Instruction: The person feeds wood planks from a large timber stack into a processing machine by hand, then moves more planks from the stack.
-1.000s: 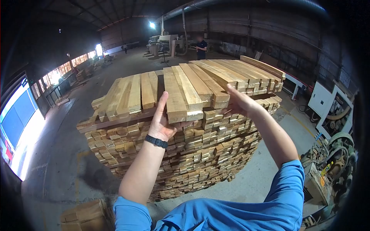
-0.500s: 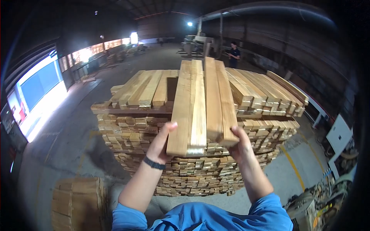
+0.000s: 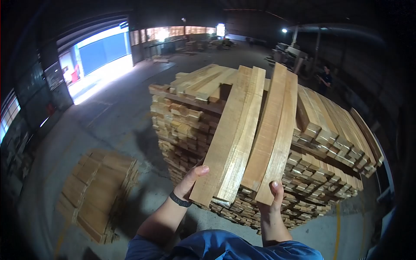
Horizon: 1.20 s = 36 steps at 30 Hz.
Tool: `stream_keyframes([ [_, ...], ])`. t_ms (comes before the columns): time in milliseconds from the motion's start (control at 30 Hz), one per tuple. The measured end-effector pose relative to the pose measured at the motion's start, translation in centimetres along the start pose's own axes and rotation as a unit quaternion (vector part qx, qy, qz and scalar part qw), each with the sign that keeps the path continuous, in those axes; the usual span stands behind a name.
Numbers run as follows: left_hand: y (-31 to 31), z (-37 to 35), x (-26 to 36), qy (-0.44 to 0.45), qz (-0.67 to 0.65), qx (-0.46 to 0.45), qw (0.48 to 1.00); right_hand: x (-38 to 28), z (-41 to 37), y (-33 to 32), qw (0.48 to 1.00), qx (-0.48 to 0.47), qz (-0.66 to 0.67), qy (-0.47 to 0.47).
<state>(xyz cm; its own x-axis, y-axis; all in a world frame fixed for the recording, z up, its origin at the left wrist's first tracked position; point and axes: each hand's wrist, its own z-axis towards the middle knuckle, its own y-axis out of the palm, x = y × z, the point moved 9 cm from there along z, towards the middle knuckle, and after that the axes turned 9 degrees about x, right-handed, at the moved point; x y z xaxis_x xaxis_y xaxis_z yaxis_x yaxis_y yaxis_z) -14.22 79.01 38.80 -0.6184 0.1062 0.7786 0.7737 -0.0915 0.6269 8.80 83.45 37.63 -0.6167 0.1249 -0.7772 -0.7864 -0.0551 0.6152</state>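
My left hand [image 3: 187,184], with a dark band on the wrist, is closed on the near end of a pair of wooden boards [image 3: 233,134]. Its thumb presses the outer side, and the fingers are hidden beneath. My right hand [image 3: 274,200] grips a second pair of wooden boards [image 3: 277,130] near their lower end, thumb up on the edge. A narrow gap runs between the two pairs. Both slope up and away from me, overlapping a tall layered stack of wooden pieces [image 3: 182,117] in this view.
On the floor at left lies a lower pile of flat boards [image 3: 97,186]. A bright doorway [image 3: 104,54] opens at the far left. Another person [image 3: 325,80] stands beyond the stack at right, near some machinery [image 3: 288,54]. Yellow lines mark the floor.
My view has swung left, bringing the floor pile and doorway further into sight. Both hands still hold the boards, whose near ends now sit lower in view, and the boards tilt to the right.
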Motion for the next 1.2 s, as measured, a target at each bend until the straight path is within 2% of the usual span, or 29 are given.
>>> stream_keyframes([
  [200, -1.4, -6.7, 0.4, 0.023, -0.011, 0.057, 0.998, 1.7, -3.8, 1.8, 0.996, -0.054, -0.004, 0.071],
  [267, -1.0, -9.8, 1.6, 0.06, -0.009, 0.088, 0.994, 2.1, -4.9, 3.5, 0.994, -0.073, -0.004, 0.078],
  [367, -1.7, -14.9, 3.5, 0.143, 0.023, 0.135, 0.98, 3.5, -6.8, 6.9, 0.985, -0.15, -0.011, 0.089],
  [533, -4.9, -27.1, 6.1, 0.257, 0.061, 0.216, 0.94, 8.4, -13.8, 15.0, 0.942, -0.265, 0.012, 0.205],
  [600, -6.3, -33.6, 6.1, 0.286, 0.046, 0.283, 0.914, 9.8, -19.0, 18.8, 0.922, -0.293, -0.01, 0.254],
  [733, -9.1, -46.4, 3.8, 0.342, -0.004, 0.387, 0.856, 16.9, -28.2, 24.0, 0.851, -0.387, 0.003, 0.354],
  [833, -10.4, -55.3, 0.0, 0.366, -0.051, 0.487, 0.791, 20.3, -36.2, 27.1, 0.775, -0.46, -0.022, 0.432],
  [900, -9.9, -60.3, -1.9, 0.394, -0.038, 0.531, 0.75, 23.7, -41.5, 27.9, 0.73, -0.472, -0.03, 0.492],
  [1000, -9.7, -64.9, -5.1, 0.465, -0.047, 0.579, 0.668, 27.8, -47.3, 29.0, 0.642, -0.519, -0.073, 0.56],
  [1067, -9.8, -68.0, -8.1, 0.495, -0.106, 0.602, 0.618, 31.8, -51.8, 29.3, 0.526, -0.579, -0.062, 0.62],
  [1200, -10.1, -71.8, -14.3, 0.548, -0.209, 0.631, 0.508, 32.7, -61.3, 31.0, 0.446, -0.625, -0.094, 0.633],
])
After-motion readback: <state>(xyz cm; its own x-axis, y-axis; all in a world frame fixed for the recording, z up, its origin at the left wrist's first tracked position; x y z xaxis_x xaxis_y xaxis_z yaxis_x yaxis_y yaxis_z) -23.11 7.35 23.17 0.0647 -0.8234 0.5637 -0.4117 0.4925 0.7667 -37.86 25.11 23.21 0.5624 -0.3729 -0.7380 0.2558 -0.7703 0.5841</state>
